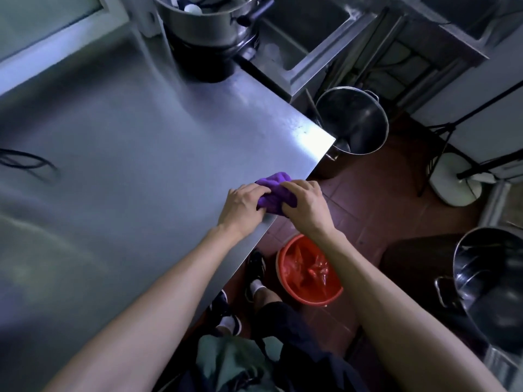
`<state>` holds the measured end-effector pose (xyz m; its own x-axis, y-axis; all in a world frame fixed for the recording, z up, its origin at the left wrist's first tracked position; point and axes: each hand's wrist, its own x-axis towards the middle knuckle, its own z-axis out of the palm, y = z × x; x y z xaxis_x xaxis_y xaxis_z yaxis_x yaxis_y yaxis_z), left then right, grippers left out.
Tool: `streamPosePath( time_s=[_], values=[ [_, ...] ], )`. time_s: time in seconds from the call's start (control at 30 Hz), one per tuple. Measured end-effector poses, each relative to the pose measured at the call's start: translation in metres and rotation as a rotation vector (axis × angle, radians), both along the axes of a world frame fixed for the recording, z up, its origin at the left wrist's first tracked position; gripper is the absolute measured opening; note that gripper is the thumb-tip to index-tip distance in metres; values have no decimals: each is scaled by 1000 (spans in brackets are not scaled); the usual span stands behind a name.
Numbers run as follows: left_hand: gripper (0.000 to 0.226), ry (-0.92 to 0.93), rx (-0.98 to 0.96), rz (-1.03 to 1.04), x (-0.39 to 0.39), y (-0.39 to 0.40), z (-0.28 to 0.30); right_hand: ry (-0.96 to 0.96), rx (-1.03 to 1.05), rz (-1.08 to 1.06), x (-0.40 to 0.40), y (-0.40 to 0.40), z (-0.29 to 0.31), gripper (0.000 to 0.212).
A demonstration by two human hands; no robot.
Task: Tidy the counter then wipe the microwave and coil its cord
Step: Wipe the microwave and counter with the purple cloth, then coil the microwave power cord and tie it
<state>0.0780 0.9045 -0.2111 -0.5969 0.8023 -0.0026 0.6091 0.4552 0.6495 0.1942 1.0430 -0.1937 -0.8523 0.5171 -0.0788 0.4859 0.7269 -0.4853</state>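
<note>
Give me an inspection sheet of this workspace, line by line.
Surface: steel counter, bare and reflective across the middle.
Job's things: purple cloth bunched at the counter's edge; microwave not in view.
Clutter: pot on a dark base at the far corner.
Hands: left hand and right hand both grip the cloth.
Cables: black cord looped on the counter at left.
Surroundings: red bin and steel stockpots on the tiled floor.

Left hand (244, 203), right hand (304, 206) side by side, fingers curled.
</note>
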Motion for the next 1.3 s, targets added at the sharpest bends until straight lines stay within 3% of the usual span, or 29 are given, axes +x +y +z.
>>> streamPosePath(
  time_s=[0.37, 0.63, 0.8, 0.93, 1.3],
  values=[
    [41, -84, -103, 96, -56, 140, -14, -53, 11, 66, -74, 141, -22, 48],
    [29, -97, -246, 142, -75, 157, -27, -230, 69, 188, -105, 174, -49, 52],
    [29, -61, -330, 194, -86, 127, -26, -167, 111, 261, -123, 148, -47, 46],
    [34, -70, -427, 268, -89, 81, -20, -129, 27, 358, -145, 104, -40, 43],
    [35, -156, -487, 642, -24, -131, 0, -201, 2, 784, -152, -81, -25, 42]
  ],
)
